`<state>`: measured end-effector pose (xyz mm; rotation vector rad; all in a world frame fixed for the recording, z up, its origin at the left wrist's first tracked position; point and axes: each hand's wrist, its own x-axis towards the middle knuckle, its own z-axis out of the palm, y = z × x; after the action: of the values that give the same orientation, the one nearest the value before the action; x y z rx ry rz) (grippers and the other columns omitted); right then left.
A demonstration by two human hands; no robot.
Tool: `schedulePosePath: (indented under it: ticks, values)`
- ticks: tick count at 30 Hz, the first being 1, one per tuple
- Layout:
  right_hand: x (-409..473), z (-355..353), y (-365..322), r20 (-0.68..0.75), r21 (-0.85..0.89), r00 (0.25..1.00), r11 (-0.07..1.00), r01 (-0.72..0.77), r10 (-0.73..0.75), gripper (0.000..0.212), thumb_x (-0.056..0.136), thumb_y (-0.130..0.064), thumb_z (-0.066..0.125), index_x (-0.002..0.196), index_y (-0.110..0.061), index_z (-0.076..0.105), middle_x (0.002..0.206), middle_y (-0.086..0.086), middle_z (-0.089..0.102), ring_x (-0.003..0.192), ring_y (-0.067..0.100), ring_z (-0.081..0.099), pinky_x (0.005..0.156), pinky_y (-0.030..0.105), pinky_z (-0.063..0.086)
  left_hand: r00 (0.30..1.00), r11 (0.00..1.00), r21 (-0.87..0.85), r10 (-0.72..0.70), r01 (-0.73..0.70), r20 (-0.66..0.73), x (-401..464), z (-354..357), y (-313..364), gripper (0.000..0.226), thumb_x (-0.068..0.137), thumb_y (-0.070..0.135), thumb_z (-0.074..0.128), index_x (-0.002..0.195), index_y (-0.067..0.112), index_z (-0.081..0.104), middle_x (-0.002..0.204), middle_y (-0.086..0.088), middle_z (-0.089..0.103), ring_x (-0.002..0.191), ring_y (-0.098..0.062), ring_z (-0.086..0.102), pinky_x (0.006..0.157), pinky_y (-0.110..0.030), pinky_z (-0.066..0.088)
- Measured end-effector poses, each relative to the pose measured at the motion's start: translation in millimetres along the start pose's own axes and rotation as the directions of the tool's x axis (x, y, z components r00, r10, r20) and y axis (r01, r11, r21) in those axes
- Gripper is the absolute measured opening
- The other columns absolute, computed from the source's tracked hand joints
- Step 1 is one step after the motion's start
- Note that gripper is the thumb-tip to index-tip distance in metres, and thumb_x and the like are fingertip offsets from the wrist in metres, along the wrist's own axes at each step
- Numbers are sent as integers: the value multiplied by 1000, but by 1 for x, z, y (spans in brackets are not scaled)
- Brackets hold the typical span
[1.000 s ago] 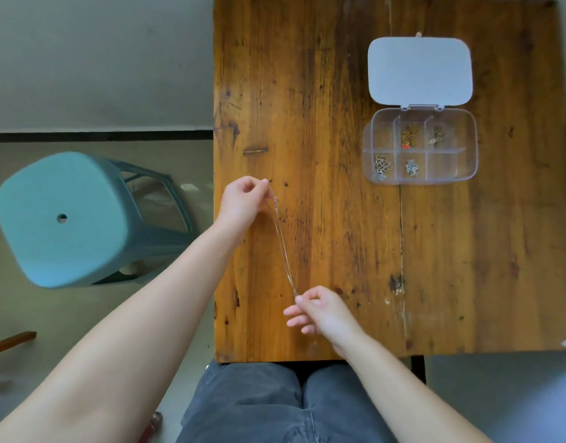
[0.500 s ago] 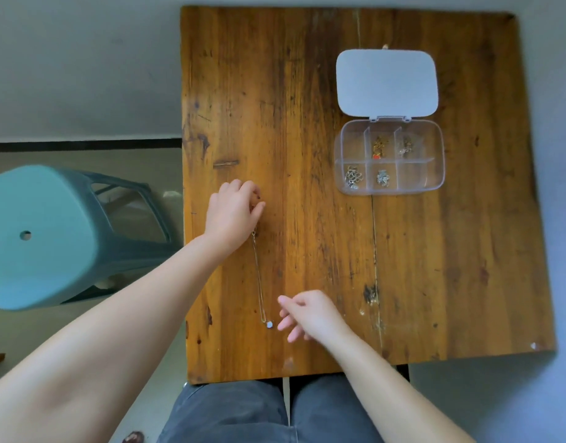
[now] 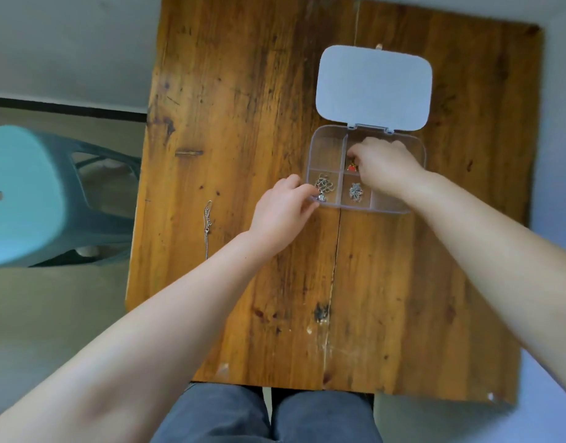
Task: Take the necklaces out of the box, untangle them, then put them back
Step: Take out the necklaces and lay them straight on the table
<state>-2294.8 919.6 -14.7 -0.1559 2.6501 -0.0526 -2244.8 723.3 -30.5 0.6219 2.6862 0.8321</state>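
Observation:
A clear compartment box (image 3: 326, 145) lies on the wooden table with its white lid (image 3: 373, 87) folded open behind it. My left hand (image 3: 283, 212) grips the box's near left corner. My right hand (image 3: 382, 164) reaches into the upper middle compartment, fingers pinched on a necklace with a red pendant (image 3: 351, 167). A tangled silver necklace (image 3: 323, 187) fills the lower left compartment, another (image 3: 355, 191) the lower middle one. A thin silver chain (image 3: 208, 223) lies straight on the table to the left, partly hidden by my left forearm.
The wooden table (image 3: 243, 91) has its left edge close to the laid-out chain. A teal plastic stool (image 3: 25, 199) stands on the floor to the left. My knees in grey trousers (image 3: 265, 417) sit under the near edge.
Both hands let go of the thin chain, which now lies on the table. They moved up and right to the box: left hand on its corner, right hand inside a compartment.

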Motion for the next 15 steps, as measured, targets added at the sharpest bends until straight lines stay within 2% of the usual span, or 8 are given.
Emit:
schedulePosePath:
  ticks: [3, 7, 10, 13, 14, 15]
  values:
    - [1, 2, 2, 42, -50, 995, 994, 97, -95, 26, 87, -7, 44, 108, -9, 59, 103, 14, 60, 89, 33, 56, 79, 41, 35, 999, 1000, 18, -24, 25, -37, -2, 2, 2, 20, 90, 22, 59, 107, 13, 65, 90, -6, 62, 85, -25, 56, 58, -30, 34]
    - [4, 0, 5, 119, 52, 989, 995, 86, -92, 26, 91, -29, 48, 107, -11, 58, 102, 11, 58, 91, 30, 56, 82, 44, 41, 998, 999, 15, -40, 41, -56, -5, 3, 6, 21, 90, 23, 59, 108, 15, 65, 90, -5, 66, 84, -23, 55, 60, -30, 37]
    - [-1, -3, 7, 32, 219, 997, 974, 64, -73, 21, 91, -32, 56, 102, -15, 61, 102, 7, 61, 90, 24, 57, 84, 44, 48, 997, 998, 14, -63, 63, -43, -4, 3, 9, 20, 90, 23, 59, 108, 15, 65, 87, -3, 62, 85, -23, 54, 61, -29, 36]
    - [-22, -14, 7, -109, 485, 993, 869, 94, -47, 14, 92, -25, 56, 100, -17, 64, 93, 2, 67, 83, 16, 60, 75, 32, 51, 995, 995, 36, -94, 95, -40, -3, -2, 13, 28, 88, 21, 59, 115, 15, 60, 91, -3, 48, 90, -27, 51, 66, -35, 39]
    - [-31, -21, 6, -110, 611, 993, 785, 102, -44, 12, 92, -23, 56, 99, -19, 64, 85, -1, 68, 77, 13, 62, 71, 28, 52, 993, 995, 18, -96, 98, -62, -1, -5, 17, 36, 87, 20, 59, 122, 15, 56, 96, -6, 49, 94, -28, 50, 71, -37, 43]
    - [-40, -29, 4, -84, 751, 995, 653, 103, -61, 10, 92, -20, 56, 97, -19, 64, 76, -3, 69, 69, 10, 64, 66, 24, 53, 991, 994, -50, -104, 101, -78, 2, -10, 21, 44, 86, 19, 60, 129, 16, 50, 105, -9, 51, 100, -27, 49, 79, -38, 45]
